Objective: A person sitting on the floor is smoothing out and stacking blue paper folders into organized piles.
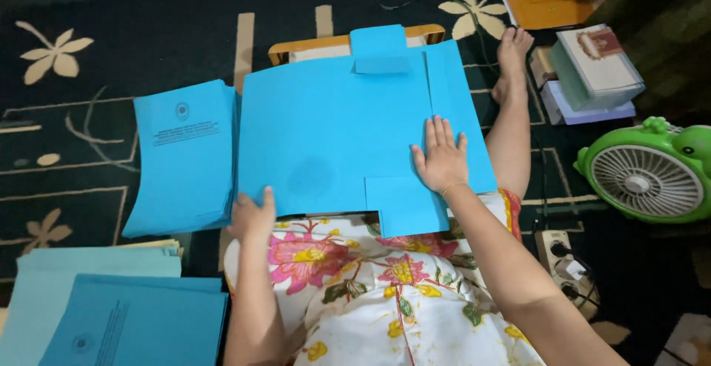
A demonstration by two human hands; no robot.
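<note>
1. A person sits on a dark floral carpet (pixel 111 32), looking down at their lap, which is covered by white cloth printed with pink and yellow flowers.
2. A large bright blue sheet of card (pixel 333 136), cut with flaps and tabs, lies flat across the lap and over a low gold-edged board (pixel 296 49) beyond the knees.
3. The right hand (pixel 441 160) rests palm down on the sheet near its right side, fingers straight, slightly spread and flat on the card, gripping nothing.
4. The left hand (pixel 252 216) is at the sheet's lower left edge; the fingers curl at that edge, but whether they pinch it cannot be told.
5. Just left of the sheet lies a stack of printed blue folders (pixel 184 160), touching or overlapping its edge.
6. More blue folders (pixel 133 321) sit at lower left, over paler blue sheets.
7. On the right stand a green fan (pixel 652 173), a power strip (pixel 564 262) and a pile of booklets (pixel 596 70); a bare foot (pixel 512 51) lies near them.
</note>
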